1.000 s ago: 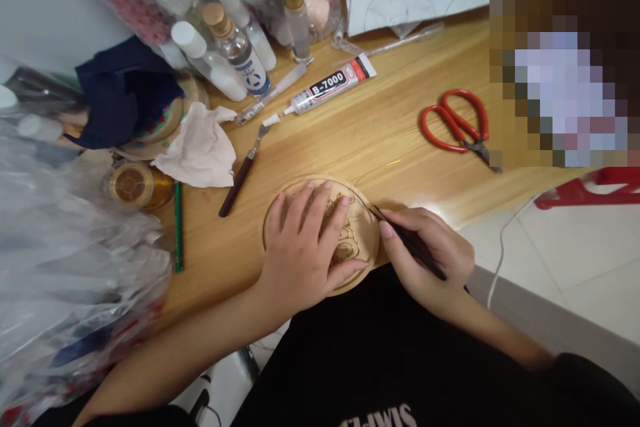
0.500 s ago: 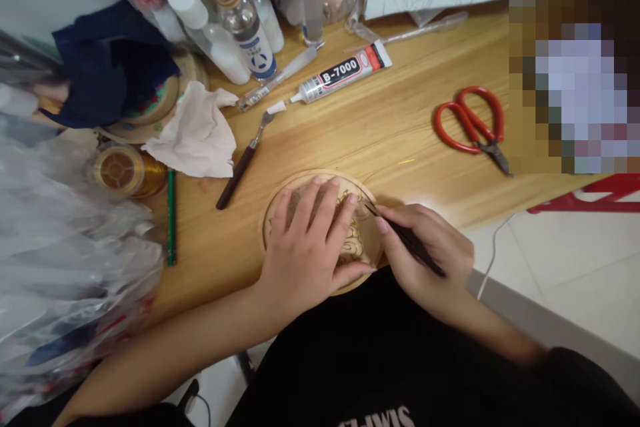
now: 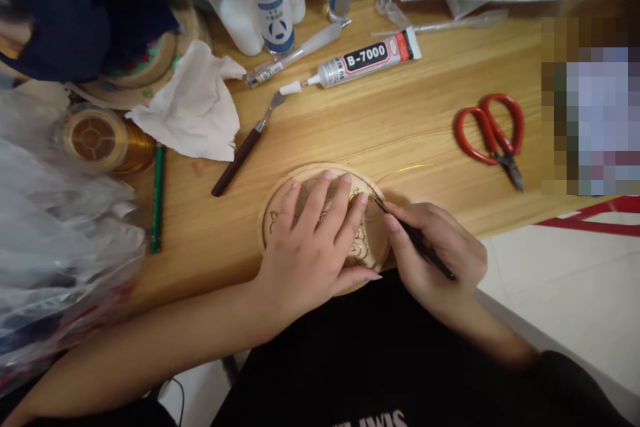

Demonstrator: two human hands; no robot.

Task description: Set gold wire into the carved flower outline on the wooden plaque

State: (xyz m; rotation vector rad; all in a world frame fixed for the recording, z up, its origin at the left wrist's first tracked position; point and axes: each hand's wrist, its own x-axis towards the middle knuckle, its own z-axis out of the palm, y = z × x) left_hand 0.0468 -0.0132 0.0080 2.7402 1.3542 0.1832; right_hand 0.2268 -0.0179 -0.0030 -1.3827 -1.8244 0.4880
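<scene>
A round wooden plate (image 3: 270,203) with a raised rim lies at the table's front edge, its face bearing a line pattern partly laid in gold wire (image 3: 361,240). Across it rests my left hand (image 3: 315,240), fingers spread, covering much of the pattern. My right hand (image 3: 437,247) pinches dark tweezers (image 3: 425,250), whose tips are at the plate's right upper rim beside my left index finger. From near those tips a thin gold wire (image 3: 407,167) curves out over the table; whether the tips grip it is too small to tell.
Beyond the plate lie a palette knife (image 3: 240,159), a B-7000 glue tube (image 3: 367,57), a pen (image 3: 300,53) and red-handled cutters (image 3: 493,133). Left are a wire spool (image 3: 103,140), a green pencil (image 3: 157,200), a crumpled tissue (image 3: 193,107) and plastic bags (image 3: 65,233). Bottles (image 3: 275,10) stand behind.
The view has shifted, so the tabletop things appear displaced. More of the gold wire shows beyond the tweezers' tips. My left hand stays spread on the plate, and my right still holds the tweezers.
</scene>
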